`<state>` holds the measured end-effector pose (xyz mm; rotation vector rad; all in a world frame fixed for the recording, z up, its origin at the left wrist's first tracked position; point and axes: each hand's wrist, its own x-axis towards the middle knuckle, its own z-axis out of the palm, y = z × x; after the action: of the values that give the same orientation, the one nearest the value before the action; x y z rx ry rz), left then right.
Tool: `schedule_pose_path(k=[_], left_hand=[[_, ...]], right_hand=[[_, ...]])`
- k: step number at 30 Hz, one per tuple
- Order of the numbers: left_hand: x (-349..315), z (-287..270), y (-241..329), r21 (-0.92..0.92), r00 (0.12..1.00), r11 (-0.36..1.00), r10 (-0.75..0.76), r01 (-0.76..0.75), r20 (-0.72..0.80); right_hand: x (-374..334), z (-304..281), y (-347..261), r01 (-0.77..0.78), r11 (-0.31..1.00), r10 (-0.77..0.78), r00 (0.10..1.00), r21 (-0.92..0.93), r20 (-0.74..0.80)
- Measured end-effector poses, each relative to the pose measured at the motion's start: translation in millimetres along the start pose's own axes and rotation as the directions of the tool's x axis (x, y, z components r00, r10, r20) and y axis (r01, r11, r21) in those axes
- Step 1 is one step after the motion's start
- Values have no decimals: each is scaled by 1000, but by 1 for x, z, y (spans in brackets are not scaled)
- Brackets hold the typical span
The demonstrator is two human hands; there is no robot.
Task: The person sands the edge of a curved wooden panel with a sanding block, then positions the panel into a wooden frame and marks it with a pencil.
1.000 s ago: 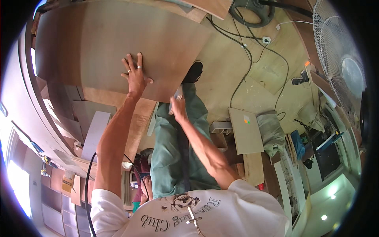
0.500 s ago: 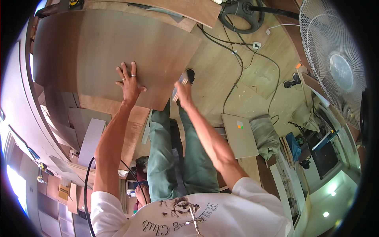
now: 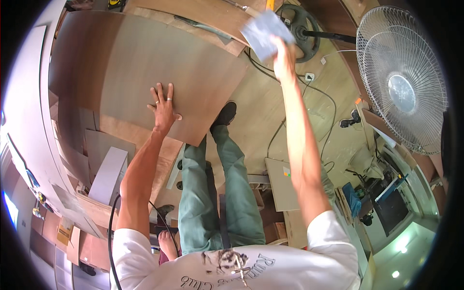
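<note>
A large brown wooden panel (image 3: 159, 58) lies in front of me. My left hand (image 3: 164, 113) rests flat on it near its close edge, fingers spread. My right hand (image 3: 285, 60) is stretched forward past the panel's far right corner. Gripped in it is a flat grey square pad (image 3: 267, 35), smeared by motion; I cannot tell what its underside looks like. The pad is up off the panel, in front of a dark wheel-shaped stand base.
At the right stands a white-caged fan (image 3: 402, 94). Black cables (image 3: 333, 104) and a small white socket (image 3: 309, 76) lie on the wooden floor. Pale boards (image 3: 108, 176) lean at the left. Another person's bare foot or hand (image 3: 168, 244) shows beside my leg.
My right hand has swung the grey pad forward and right, from beside the panel's near right edge. My left hand keeps its place on the panel. The view has shifted slightly.
</note>
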<state>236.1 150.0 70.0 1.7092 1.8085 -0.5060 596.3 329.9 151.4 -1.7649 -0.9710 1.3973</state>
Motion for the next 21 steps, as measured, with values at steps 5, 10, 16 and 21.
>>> schedule_pose_path(k=[5,10,16,21], left_hand=[[-4,4,-11,-60,1000,998,0,1,18],[1,-21,-6,-109,998,994,36,-31,44],[19,-24,-89,-454,922,812,384,-367,-58],[50,-64,-222,-481,898,776,436,-408,-59]], right_hand=[[35,57,43,37,887,-11,998,461,-58],[-85,67,192,-542,813,574,808,213,-134],[-163,127,177,-491,832,490,869,260,72],[-191,108,114,3,1000,-3,999,5,-39]])
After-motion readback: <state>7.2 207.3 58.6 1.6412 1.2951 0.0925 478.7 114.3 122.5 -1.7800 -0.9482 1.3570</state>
